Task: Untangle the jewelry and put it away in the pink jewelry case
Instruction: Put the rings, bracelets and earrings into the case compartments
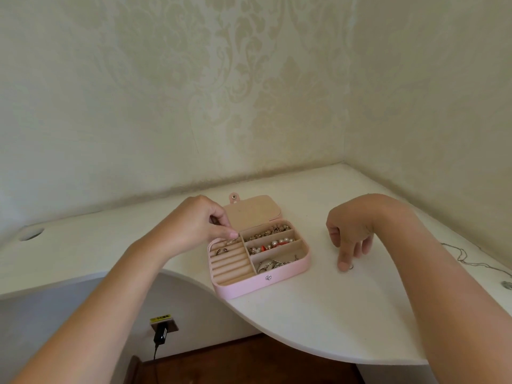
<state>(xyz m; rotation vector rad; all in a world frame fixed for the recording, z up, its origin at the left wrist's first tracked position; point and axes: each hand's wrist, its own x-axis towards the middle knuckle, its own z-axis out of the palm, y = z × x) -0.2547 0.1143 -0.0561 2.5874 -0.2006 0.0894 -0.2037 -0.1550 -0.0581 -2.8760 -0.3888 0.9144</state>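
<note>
Head view shows the pink jewelry case [277,284] lying open on the white desk [318,314], close to the curved front edge. The left hand [205,225] pinches a thin silver ring [232,241] just over the ring slots in the case (two rings [219,252] sit there already). The right hand [349,231] is beside the case and grips nothing; its pointing finger touches down right against a small ring [351,267] on the desk. Pearls [277,242] fill a middle part. A thin chain [471,259] lies far right.
</note>
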